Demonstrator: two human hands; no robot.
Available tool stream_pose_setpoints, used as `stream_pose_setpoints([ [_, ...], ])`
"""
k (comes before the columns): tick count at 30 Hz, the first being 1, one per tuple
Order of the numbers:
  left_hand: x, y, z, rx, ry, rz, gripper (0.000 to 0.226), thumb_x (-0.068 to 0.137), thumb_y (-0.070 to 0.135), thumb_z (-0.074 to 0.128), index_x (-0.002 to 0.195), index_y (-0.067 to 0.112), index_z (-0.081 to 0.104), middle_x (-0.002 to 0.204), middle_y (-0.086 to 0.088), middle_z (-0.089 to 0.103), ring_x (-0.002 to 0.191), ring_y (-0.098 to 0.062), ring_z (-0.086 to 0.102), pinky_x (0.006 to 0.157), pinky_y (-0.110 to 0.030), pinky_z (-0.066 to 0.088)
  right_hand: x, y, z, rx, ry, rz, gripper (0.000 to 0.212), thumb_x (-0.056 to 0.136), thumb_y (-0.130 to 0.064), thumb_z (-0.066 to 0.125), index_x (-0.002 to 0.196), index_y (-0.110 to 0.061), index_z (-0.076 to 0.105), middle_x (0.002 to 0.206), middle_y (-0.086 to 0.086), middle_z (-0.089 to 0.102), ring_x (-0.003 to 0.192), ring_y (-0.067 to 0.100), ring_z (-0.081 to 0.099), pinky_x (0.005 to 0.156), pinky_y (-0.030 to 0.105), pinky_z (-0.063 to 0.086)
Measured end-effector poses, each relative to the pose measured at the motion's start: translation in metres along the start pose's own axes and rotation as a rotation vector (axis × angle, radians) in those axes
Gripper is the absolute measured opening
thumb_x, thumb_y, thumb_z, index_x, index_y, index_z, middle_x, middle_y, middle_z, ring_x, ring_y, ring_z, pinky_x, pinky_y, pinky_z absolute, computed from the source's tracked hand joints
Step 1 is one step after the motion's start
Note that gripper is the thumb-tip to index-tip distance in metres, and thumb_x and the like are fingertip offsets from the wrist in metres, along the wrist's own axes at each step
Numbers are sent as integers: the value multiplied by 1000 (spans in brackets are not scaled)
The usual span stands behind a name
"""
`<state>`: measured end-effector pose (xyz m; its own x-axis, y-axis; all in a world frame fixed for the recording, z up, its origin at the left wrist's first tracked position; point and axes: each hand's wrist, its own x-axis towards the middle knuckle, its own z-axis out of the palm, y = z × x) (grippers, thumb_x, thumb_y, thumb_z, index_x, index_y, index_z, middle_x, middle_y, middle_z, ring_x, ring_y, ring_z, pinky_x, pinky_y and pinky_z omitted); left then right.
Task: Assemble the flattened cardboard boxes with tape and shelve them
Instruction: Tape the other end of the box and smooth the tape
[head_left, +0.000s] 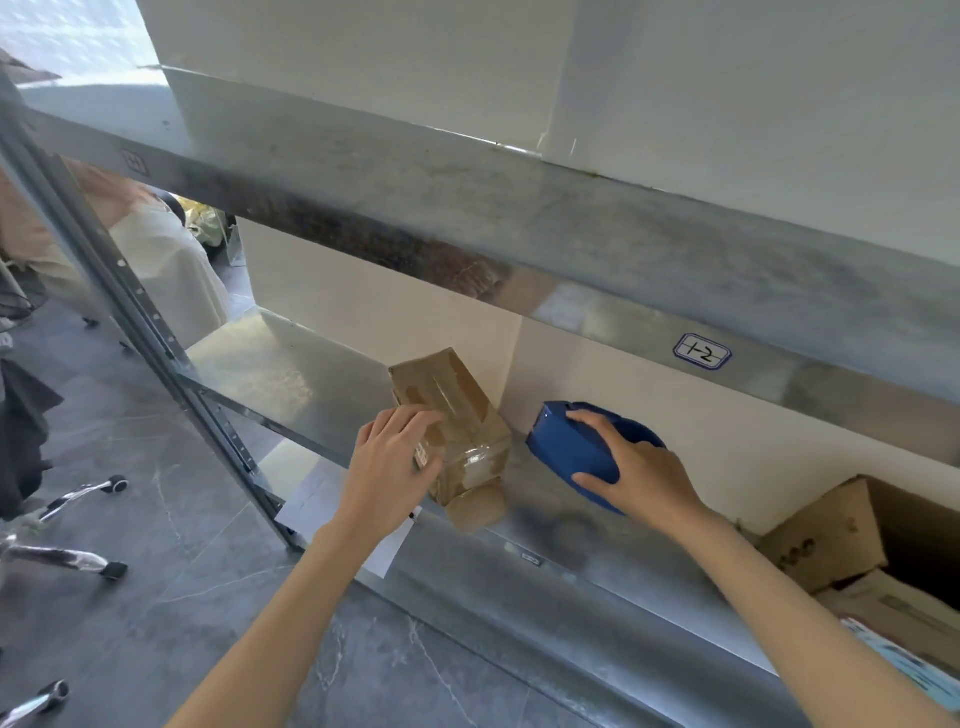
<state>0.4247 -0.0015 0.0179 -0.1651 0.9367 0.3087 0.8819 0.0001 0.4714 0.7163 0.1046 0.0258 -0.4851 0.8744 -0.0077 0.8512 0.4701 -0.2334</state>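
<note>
Your left hand (387, 462) grips the taped cardboard box (462, 415), fingers over its top and thumb on its near side. Your right hand (639, 467) clasps the blue tape dispenser (566, 441). Both items are on the lower metal shelf (291, 374), the box to the left and not touching the dispenser.

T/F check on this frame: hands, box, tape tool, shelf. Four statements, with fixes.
1. The left hand grips the taped box. True.
2. The right hand holds scissors. False: it grips a blue tape dispenser.
3. The taped box lies on the floor. False: it is up on the metal shelf.
4. An open carton stands on the shelf, right of the dispenser. True.
</note>
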Motion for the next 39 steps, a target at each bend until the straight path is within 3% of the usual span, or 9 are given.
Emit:
stream_pose_setpoints([
  [4, 17, 14, 0, -79, -49, 21, 32, 95, 29, 62, 126, 24, 62, 124, 8, 62, 121, -17, 51, 102, -33, 33, -13, -2, -24, 35, -5, -59, 71, 89, -54, 61, 137, -65, 9, 69, -26, 46, 65, -2, 53, 57, 19, 40],
  [7, 27, 21, -2, -184, -99, 53, 32, 93, 31, 64, 125, 26, 63, 120, 11, 63, 115, -15, 54, 100, -36, 39, -17, -13, -38, 21, -28, -132, 75, 87, -56, 63, 134, -70, 7, 78, -33, 47, 65, -8, 42, 61, 16, 34],
  [10, 32, 24, -2, -262, -159, 88, 37, 91, 28, 67, 128, 28, 62, 123, 12, 62, 118, -12, 54, 99, -36, 44, -20, -24, -43, 12, -72, -225, 75, 87, -58, 62, 136, -70, 7, 101, -23, 63, 69, -2, 43, 64, 21, 33],
  [13, 30, 23, -3, -314, -230, 110, 49, 88, 16, 66, 134, 28, 57, 138, 15, 54, 129, -8, 47, 105, -33, 42, -20, -36, -43, -1, -105, -312, 76, 87, -57, 62, 136, -71, 6, 107, -17, 66, 66, 2, 46, 63, 14, 32],
  [18, 25, 17, -7, -365, -258, 113, 59, 85, -2, 61, 136, 26, 55, 137, 13, 56, 130, -7, 48, 108, -28, 38, -19, -49, -37, -32, -104, -398, 75, 89, -58, 58, 135, -72, 0, 125, -14, 61, 91, 18, 64, 77, 35, 52],
  [26, 18, 9, -9, -494, -138, 50, 26, 83, -4, 68, 85, 21, 63, 88, 13, 66, 90, -10, 63, 84, -34, 52, -15, -60, -35, -89, -120, -446, 76, 92, -59, 53, 137, -69, -7, 125, -14, 64, 85, 15, 64, 74, 30, 48],
  [33, 7, 0, -3, -503, -157, -15, 29, 89, -2, 65, 80, 25, 58, 81, 16, 65, 82, -7, 60, 79, -21, 48, -13, -62, -34, -87, -147, -414, 77, 90, -59, 56, 138, -69, -3, 103, -14, 67, 52, 1, 35, 58, 19, 29],
  [35, 1, -6, -2, -505, -147, -54, 25, 89, 2, 68, 79, 23, 59, 78, 13, 65, 78, -9, 60, 77, -25, 49, -13, -59, -33, -79, -177, -415, 77, 90, -59, 55, 137, -72, -4, 108, -16, 66, 55, 1, 37, 59, 20, 30],
  [39, -9, -27, -4, -510, -129, -109, 21, 89, 5, 68, 78, 21, 60, 79, 20, 66, 79, -5, 61, 73, -10, 45, -16, -48, -31, -57, -204, -387, 78, 90, -59, 55, 132, -77, -8, 106, -14, 65, 66, 7, 43, 66, 25, 36],
])
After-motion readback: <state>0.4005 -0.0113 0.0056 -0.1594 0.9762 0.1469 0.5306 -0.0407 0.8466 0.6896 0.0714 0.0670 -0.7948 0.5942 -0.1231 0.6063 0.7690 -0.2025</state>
